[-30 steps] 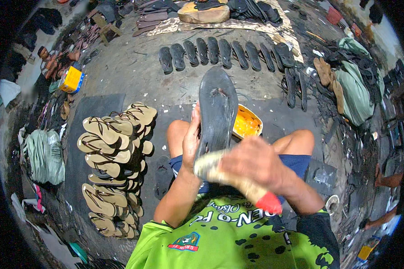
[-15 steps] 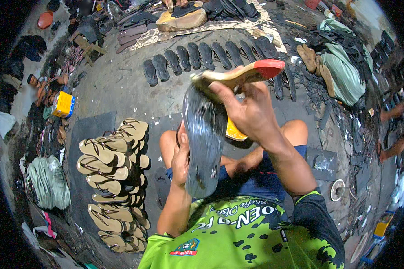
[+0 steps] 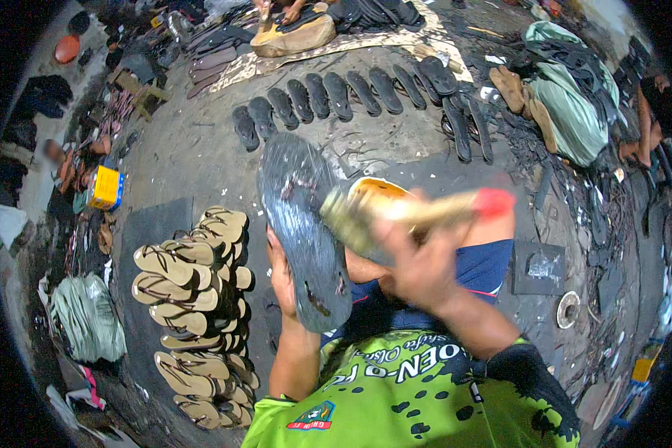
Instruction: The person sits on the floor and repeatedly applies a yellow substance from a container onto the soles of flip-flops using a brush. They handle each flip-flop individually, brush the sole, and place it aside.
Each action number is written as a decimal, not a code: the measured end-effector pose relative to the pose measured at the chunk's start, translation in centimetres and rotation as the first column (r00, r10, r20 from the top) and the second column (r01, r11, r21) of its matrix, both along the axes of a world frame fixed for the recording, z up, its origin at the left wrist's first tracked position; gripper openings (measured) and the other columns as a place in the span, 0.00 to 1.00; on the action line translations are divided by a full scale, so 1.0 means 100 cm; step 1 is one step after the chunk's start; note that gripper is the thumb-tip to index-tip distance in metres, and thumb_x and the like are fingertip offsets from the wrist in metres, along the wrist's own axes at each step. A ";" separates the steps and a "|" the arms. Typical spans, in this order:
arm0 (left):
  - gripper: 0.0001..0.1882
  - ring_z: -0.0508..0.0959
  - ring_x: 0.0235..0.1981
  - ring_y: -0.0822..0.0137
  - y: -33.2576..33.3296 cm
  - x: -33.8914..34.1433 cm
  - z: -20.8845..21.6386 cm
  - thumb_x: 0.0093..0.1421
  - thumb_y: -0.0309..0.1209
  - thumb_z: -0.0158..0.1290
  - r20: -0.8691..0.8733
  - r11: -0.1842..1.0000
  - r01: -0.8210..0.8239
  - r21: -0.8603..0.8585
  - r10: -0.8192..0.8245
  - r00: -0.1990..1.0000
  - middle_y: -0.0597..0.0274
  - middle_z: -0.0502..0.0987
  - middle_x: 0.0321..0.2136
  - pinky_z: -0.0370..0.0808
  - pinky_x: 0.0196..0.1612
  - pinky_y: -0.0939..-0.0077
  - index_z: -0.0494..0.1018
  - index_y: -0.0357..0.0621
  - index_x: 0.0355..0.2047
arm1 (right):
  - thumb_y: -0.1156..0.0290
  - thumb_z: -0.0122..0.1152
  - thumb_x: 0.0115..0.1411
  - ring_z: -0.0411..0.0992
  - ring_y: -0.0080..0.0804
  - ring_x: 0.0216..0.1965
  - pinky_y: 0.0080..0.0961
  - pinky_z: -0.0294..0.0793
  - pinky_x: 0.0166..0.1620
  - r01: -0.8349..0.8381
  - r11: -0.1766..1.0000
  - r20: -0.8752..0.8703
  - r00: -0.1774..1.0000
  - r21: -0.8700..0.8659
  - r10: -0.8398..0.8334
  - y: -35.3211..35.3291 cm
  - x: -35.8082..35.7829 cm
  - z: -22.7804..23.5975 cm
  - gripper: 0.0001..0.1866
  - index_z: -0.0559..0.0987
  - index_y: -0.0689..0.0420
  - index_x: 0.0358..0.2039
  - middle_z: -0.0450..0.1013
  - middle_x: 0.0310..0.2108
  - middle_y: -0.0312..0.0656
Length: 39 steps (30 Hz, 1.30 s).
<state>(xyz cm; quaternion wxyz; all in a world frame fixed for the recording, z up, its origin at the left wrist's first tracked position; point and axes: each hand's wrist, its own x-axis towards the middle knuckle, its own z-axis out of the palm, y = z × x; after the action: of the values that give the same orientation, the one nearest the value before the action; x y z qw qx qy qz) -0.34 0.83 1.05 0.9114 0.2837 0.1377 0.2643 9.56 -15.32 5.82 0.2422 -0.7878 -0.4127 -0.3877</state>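
My left hand (image 3: 281, 278) grips a dark sandal sole (image 3: 306, 239) by its left edge, holding it upright with its wet, shiny face showing. Small slots with bits of strap show in that face. In my right hand (image 3: 425, 265), blurred by motion, is a paintbrush (image 3: 459, 207) with a pale wooden handle and a red end. Its bristles are at the right edge of the sole; whether they touch it I cannot tell. Behind the brush, an orange-yellow container (image 3: 381, 188) with a white rim shows in part near my legs.
Finished tan sandals (image 3: 179, 299) lie in stacked rows at the left. A curved row of dark soles (image 3: 336, 95) runs across the floor ahead. Beyond it, a co-worker's hands (image 3: 291, 13) are at a wooden block (image 3: 295, 37). Green sacks (image 3: 567, 116) stand at the right.
The brush has moved from the sole's upper end down and to the right, with my right hand. The sole has shifted a little left and turned its wet face more toward me.
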 end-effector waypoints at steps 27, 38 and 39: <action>0.23 0.78 0.44 0.61 -0.030 0.038 0.039 0.72 0.43 0.34 0.078 0.978 0.205 -0.033 -0.202 0.976 0.51 0.76 0.46 0.76 0.50 0.63 0.68 0.38 0.55 | 0.83 0.60 0.58 0.73 0.32 0.44 0.28 0.73 0.47 -0.556 0.701 -0.277 0.659 0.447 0.699 -0.010 0.099 0.065 0.11 0.78 0.62 0.42 0.76 0.40 0.43; 0.24 0.73 0.55 0.63 0.014 0.040 0.011 0.72 0.44 0.36 0.109 0.960 0.226 -0.164 -0.210 0.972 0.60 0.69 0.57 0.69 0.59 0.64 0.58 0.50 0.64 | 0.68 0.65 0.51 0.74 0.29 0.39 0.31 0.69 0.41 -0.859 0.512 -0.468 0.441 0.029 0.766 -0.017 0.004 -0.003 0.16 0.81 0.54 0.42 0.77 0.37 0.33; 0.24 0.73 0.54 0.64 0.019 0.042 0.010 0.71 0.44 0.37 0.125 0.974 0.215 -0.074 -0.205 0.971 0.61 0.71 0.56 0.70 0.58 0.64 0.59 0.50 0.63 | 0.69 0.65 0.52 0.74 0.28 0.40 0.32 0.67 0.44 -0.873 0.485 -0.504 0.400 0.044 0.766 -0.021 -0.005 -0.006 0.15 0.81 0.53 0.42 0.77 0.36 0.32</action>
<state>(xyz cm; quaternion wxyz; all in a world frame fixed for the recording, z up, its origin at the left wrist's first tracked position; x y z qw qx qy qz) 3.86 2.76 2.08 0.9522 0.2411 0.0649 0.1760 9.05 -17.43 5.25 0.3999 -0.5680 -0.7187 0.0312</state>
